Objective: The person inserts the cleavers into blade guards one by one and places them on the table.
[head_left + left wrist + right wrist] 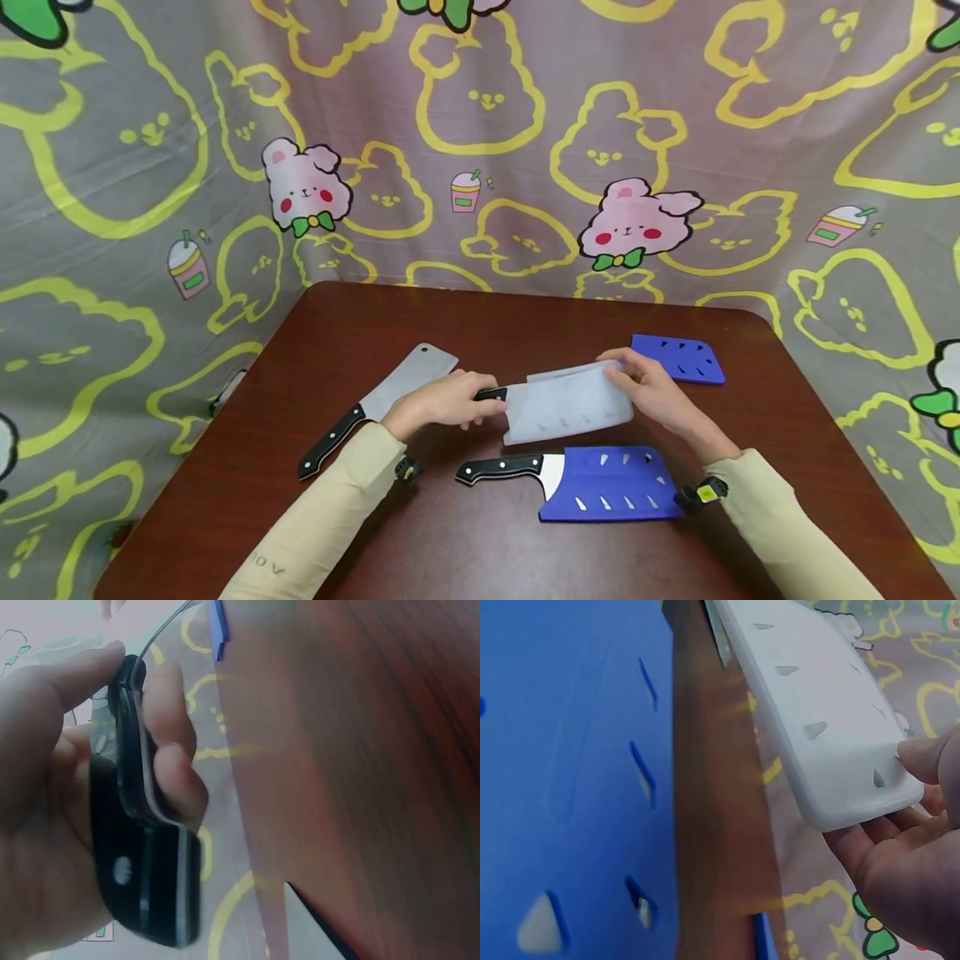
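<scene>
My left hand grips the black riveted handle of a cleaver whose blade runs into a translucent white blade cover. At the cover's far right end, my right hand pinches it, thumb on one face and fingers beneath, as the right wrist view shows. Small wedge-shaped slots mark the cover. Most of the blade is hidden inside. Cover and cleaver are held over the table, just behind a second cleaver that lies in a blue blade cover.
A bare cleaver with a black handle lies at the left, partly behind my left hand. A smaller blue blade cover lies at the back right. The brown table meets a patterned curtain at its back.
</scene>
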The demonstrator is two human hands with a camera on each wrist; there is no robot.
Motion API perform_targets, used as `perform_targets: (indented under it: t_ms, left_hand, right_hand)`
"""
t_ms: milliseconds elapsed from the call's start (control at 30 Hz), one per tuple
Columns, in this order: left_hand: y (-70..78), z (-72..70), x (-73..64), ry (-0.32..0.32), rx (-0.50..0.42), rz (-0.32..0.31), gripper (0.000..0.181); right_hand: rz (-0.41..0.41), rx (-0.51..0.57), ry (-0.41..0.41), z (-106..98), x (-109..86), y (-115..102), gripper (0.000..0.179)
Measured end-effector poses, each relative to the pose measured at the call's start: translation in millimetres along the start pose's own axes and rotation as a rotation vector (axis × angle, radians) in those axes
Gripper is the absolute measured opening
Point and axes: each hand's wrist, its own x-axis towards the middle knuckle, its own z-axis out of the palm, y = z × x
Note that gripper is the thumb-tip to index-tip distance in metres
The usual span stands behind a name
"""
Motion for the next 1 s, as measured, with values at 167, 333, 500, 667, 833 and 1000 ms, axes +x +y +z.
perform_targets:
  t_ms: [167,333,500,667,833,1000]
  left_hand:
    - [-6.3,1.6,-0.7,-0.019,0.005,-0.029,0.022]
    - [-9.4,1.0,-2.0,0.034,0.050,-0.047,0.025]
    - [-9.2,-4.3,-8.1,0.076,0.065,-0.058,0.033]
    - [-9.2,-11.6,-21.8,0.085,0.065,-0.082,0.033]
    - [-17.3,-19.7,-37.5,0.110,0.048,-0.099,0.031]
    - [-31.8,-27.4,-52.1,0.141,0.040,-0.115,0.032]
  right_hand:
    - [0.013,-0.032,-0.039,7.8,5.5,2.7,0.033]
    - [-0.003,-0.104,-0.033,8.0,9.9,8.8,0.030]
    - [-0.026,-0.205,-0.032,2.7,15.5,12.0,0.031]
    - [-0.003,-0.390,-0.053,-13.9,16.7,19.4,0.039]
    - [0.030,-0.462,-0.041,-38.2,12.7,26.8,0.042]
    - [0.036,-0.510,-0.027,-60.7,8.5,33.0,0.043]
